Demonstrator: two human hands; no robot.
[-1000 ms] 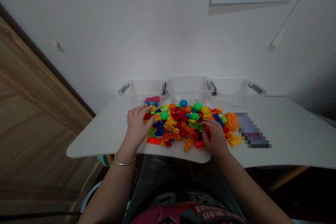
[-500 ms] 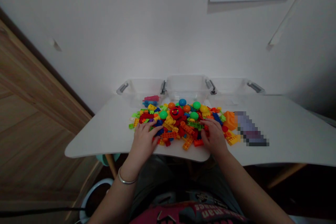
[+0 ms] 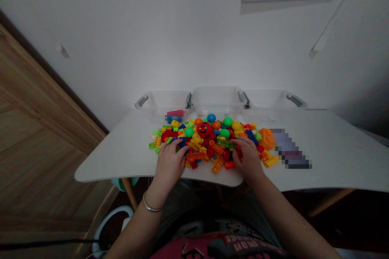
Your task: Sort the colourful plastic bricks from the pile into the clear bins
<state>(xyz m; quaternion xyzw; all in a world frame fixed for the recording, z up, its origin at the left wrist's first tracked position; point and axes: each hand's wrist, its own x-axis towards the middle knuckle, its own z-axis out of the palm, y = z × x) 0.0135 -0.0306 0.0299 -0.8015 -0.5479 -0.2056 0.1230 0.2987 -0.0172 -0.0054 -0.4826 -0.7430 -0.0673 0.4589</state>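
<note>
Table (image 3: 118,153) lined at back with three clear bins (image 3: 217,96); toy pile (image 3: 209,141) spread in front. Pile's near-left side covered by left hand (image 3: 170,160), near-right by right hand (image 3: 249,158); both loosely curved, grip on any piece can't be told. Green brick (image 3: 226,144) seen just beside right hand.

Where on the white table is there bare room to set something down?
Bare table lies right of the pixelated object and left of the toy pile. Crowded: the middle, with left hand and right hand at the pile, transparent bins behind.
</note>
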